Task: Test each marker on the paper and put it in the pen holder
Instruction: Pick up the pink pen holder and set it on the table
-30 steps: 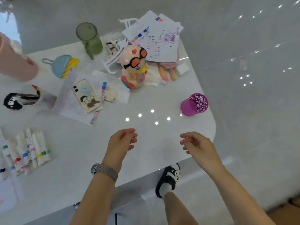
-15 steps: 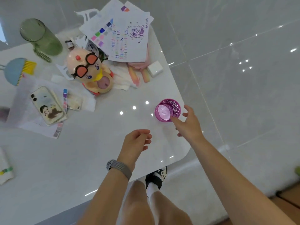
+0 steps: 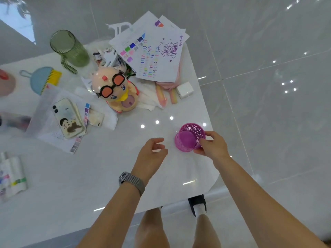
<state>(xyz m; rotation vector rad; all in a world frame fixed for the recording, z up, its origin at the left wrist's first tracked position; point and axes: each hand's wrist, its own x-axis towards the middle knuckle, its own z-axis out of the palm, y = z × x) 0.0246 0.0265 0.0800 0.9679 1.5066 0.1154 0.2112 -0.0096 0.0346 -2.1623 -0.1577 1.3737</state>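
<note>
My right hand [image 3: 214, 146] grips the purple lattice pen holder [image 3: 189, 137] by its rim near the table's right edge; the holder is tilted with its inside facing me and looks empty. My left hand [image 3: 152, 152], a watch on its wrist, hovers just left of the holder with loosely curled fingers and holds nothing. Several white markers [image 3: 13, 176] with coloured bands lie at the table's far left edge, partly cut off. Sheets of paper [image 3: 161, 54] covered in coloured test marks and a doodle lie at the back of the white table [image 3: 89, 176].
A cartoon pig toy [image 3: 114, 90] with goggles stands mid-table. A phone [image 3: 69, 118] lies on a plastic sleeve to the left. A green pitcher [image 3: 69, 49] and a blue brush [image 3: 42, 79] sit at the back left. A white charger block [image 3: 185, 90] is near the right edge.
My right hand reached the pen holder, took hold of its rim and tilted it toward me. My left hand stayed beside it. The view shifted slightly.
</note>
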